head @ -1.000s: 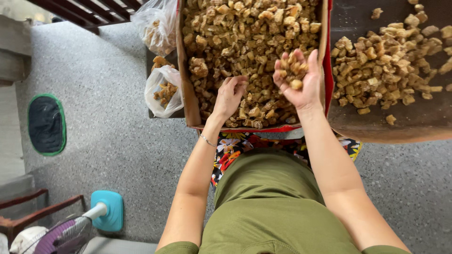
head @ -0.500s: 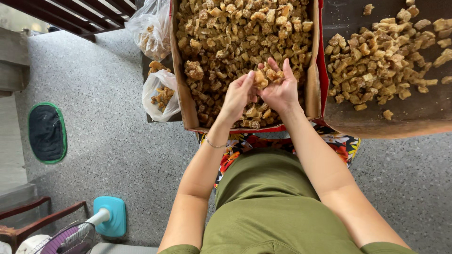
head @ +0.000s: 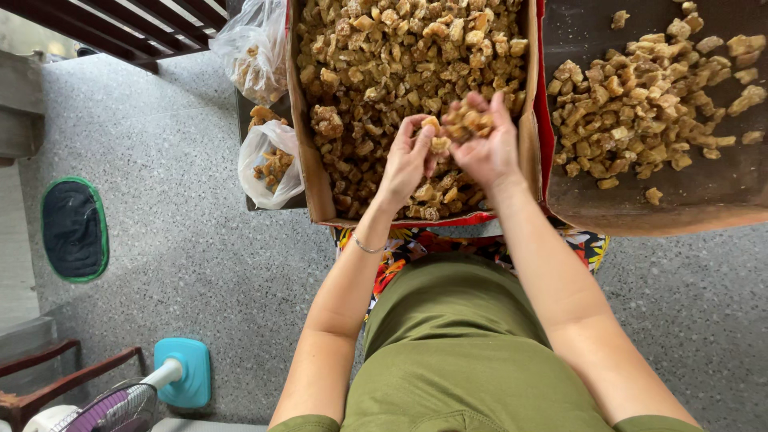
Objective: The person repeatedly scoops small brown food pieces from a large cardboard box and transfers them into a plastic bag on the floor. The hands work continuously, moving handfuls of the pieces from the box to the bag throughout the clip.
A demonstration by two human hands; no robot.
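Observation:
A cardboard box (head: 309,172) full of golden-brown dried chunks (head: 400,56) stands in front of me. Over its near end my right hand (head: 488,148) is cupped around a small handful of the chunks (head: 468,120). My left hand (head: 404,160) is pressed against it, fingertips pinching one chunk (head: 432,124) at the handful's edge. A thin bracelet circles my left wrist. To the right, a brown tray (head: 720,204) carries a looser spread of the same chunks (head: 640,104).
Two clear plastic bags (head: 268,152) holding some chunks lie left of the box on a dark surface. The speckled grey floor carries a dark green-edged mat (head: 74,228), a fan with a turquoise base (head: 180,372) and wooden furniture (head: 48,384).
My right hand came down from above the box with its handful. My left hand rose out of the box to meet it, and both now touch over the near end.

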